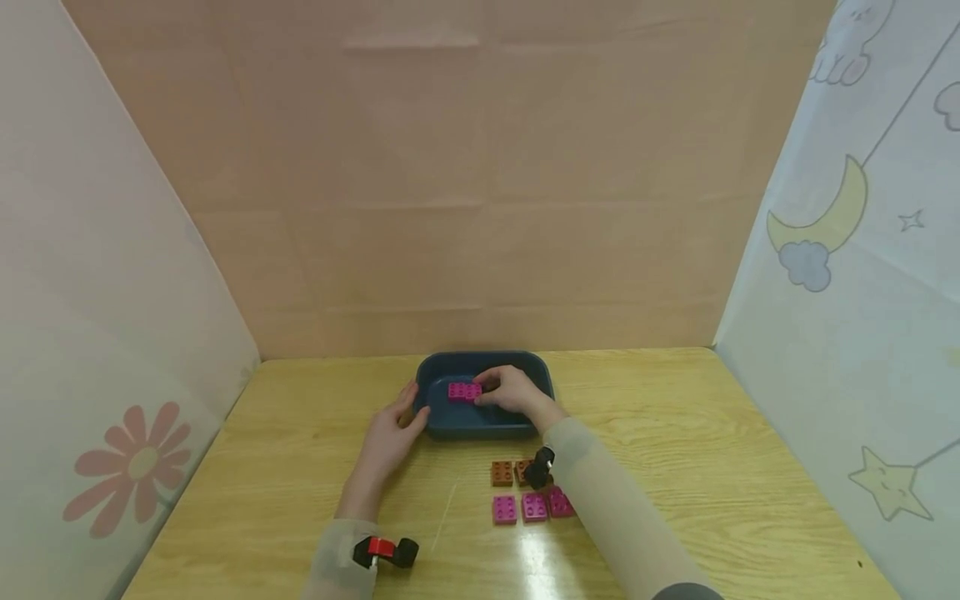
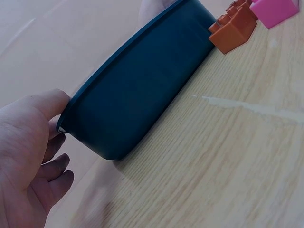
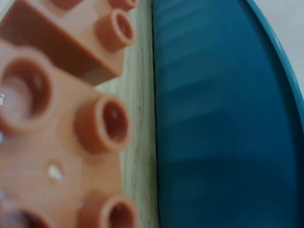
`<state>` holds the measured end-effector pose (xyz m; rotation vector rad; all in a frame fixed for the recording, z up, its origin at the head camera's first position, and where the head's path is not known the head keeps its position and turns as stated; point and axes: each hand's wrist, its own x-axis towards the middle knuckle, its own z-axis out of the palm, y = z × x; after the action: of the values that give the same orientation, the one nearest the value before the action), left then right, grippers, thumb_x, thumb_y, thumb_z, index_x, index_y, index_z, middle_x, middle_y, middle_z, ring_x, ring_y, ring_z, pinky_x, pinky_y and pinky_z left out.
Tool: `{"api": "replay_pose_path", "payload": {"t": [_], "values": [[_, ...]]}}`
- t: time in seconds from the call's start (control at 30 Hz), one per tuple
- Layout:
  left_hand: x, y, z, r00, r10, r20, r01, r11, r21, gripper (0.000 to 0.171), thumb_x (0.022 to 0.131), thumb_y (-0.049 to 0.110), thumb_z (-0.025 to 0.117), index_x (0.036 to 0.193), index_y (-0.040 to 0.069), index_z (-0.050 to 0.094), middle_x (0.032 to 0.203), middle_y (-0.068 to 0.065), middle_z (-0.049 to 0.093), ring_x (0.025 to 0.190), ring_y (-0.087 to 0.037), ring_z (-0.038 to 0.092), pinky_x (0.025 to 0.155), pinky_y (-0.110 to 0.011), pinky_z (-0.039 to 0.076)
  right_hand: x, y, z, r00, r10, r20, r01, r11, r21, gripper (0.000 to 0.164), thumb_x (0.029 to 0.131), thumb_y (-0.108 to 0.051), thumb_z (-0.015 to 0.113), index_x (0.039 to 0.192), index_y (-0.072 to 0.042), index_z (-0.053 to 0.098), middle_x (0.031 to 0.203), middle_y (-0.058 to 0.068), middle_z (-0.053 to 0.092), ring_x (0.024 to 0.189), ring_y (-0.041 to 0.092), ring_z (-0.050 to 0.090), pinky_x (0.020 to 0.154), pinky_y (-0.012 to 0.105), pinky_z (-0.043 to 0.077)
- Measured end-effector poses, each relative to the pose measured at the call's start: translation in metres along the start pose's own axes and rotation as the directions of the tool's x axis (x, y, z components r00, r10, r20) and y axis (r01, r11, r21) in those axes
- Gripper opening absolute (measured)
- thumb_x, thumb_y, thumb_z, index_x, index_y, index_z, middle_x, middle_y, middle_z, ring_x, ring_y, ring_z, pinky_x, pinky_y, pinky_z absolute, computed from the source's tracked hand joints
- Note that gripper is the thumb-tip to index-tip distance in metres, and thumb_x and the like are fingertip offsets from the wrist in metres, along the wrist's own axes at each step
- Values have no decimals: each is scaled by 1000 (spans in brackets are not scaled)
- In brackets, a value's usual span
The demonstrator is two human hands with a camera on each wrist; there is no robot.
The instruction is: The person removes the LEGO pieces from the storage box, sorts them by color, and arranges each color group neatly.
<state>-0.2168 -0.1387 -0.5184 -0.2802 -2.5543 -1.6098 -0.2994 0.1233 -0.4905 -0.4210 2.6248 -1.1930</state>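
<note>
A dark blue tray (image 1: 480,432) stands at the back middle of the table. My left hand (image 1: 388,425) holds its left end, fingers along the side and thumb at the front corner. In the left wrist view this hand (image 2: 28,142) meets the tray's rim, its lower fingers loosely curled. Inside the tray, thumb and fingertips of my right hand (image 1: 513,392) pinch a magenta toy brick (image 1: 472,393). Another magenta brick (image 1: 456,391) sits directly left of it. The right wrist view shows the tray's outer wall (image 3: 223,118) but not the hand.
In front of the tray lie an orange brick (image 1: 502,473) and a second orange brick (image 1: 522,472), partly covered by the right wrist camera. Nearer me is a row with a pink brick (image 1: 505,510), another pink brick (image 1: 534,507) and a magenta brick (image 1: 559,502) beside my right sleeve.
</note>
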Motion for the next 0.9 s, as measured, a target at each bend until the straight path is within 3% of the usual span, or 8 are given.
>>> {"api": "replay_pose_path", "payload": {"t": [0.6,0.9], "values": [[-1,0,1,1000,-24,-4,24,1000,-13,61,106,22,71,158,-1,48,167,-13,41,156,-31,35,127,-49,30,-3,0,-4,1000,-12,6,12,999,-44,34,92,-20,87,122,-7,80,117,4,78,110,23,71,98,44,59],[-1,2,0,1000,-13,-9,13,1000,-11,61,106,22,72,157,-2,48,166,-13,42,155,-31,36,127,-50,30,-23,-6,-22,996,-87,-9,87,995,56,36,95,-26,85,127,-12,79,116,-1,78,107,16,72,97,43,60]]}}
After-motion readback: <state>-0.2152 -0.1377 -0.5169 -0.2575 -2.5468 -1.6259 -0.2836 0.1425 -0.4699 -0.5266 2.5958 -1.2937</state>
